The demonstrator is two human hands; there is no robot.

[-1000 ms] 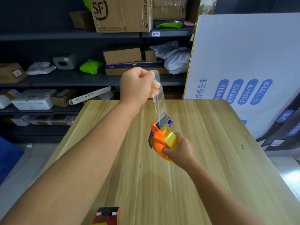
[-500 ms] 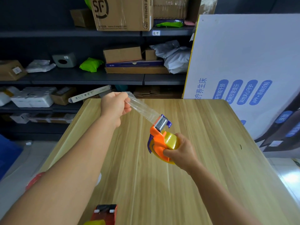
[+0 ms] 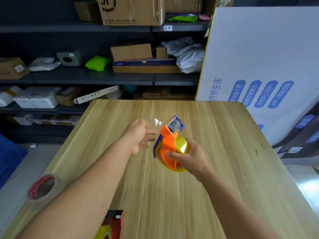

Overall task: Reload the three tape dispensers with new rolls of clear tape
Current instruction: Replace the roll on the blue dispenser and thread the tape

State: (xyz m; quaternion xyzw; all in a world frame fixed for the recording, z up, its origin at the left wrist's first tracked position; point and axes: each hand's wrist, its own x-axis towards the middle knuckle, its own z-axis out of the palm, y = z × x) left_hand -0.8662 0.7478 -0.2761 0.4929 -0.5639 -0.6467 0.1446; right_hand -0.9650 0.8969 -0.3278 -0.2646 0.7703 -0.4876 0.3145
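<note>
My right hand grips an orange tape dispenser with a blue blade guard, held above the wooden table. A yellowish clear roll sits in it. A short strip of clear tape sticks out from the dispenser's head toward my left hand. That hand is blurred, fingers spread, just left of the dispenser; I cannot see it pinching the strip. A clear roll with a red core lies at the table's left edge. A second, red dispenser with a yellowish roll lies at the near edge, partly hidden by my left forearm.
Dark shelves with cardboard boxes and parcels stand behind the table. A large white printed carton leans against the table's far right corner. The floor drops away at the table's left and right edges.
My left hand came down and back toward the dispenser, from a fist pulling a long taut strip to spread fingers. The strip is now short and loose. The red-core roll has come into view.
</note>
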